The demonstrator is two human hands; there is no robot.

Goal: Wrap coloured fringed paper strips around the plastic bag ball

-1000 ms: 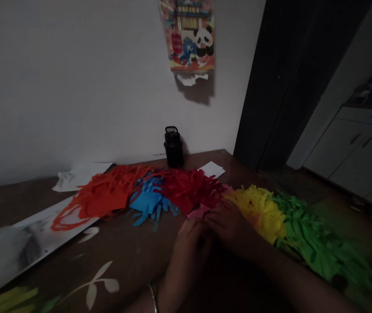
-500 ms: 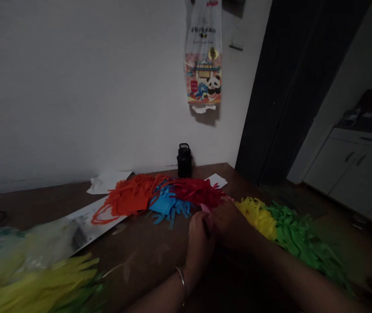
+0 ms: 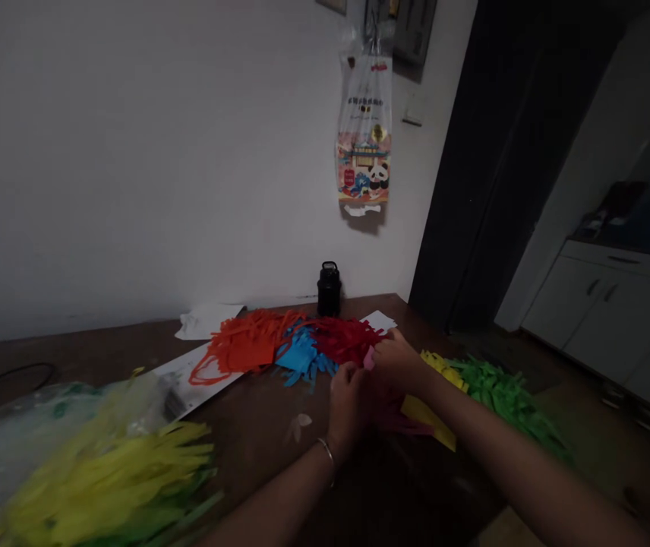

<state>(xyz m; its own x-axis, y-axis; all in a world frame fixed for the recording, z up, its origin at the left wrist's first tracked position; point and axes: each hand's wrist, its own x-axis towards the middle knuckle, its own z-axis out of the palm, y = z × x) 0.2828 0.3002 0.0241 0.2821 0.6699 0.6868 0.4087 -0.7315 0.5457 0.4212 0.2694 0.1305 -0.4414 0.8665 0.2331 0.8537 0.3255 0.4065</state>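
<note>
Hands meet above worktop (image 3: 257,425), just before red paper shreds (image 3: 348,338). Right hand (image 3: 396,363) pinches pink paper slip (image 3: 368,357). Left hand (image 3: 349,399) curled beside it, grip unclear. Light pinch advisable: thin paper likely tears.

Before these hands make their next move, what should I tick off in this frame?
1. Both hands in view: ok, left hand and right hand close together.
2. Small pink paper piece between them: ok; who grips it: cannot tell.
3. Red fringed paper pile clear of the hands: cannot tell.
4. Black lidded bottle upright, apart by the wall: ok.
5. Light enough for detail: not ok, dim.
</note>
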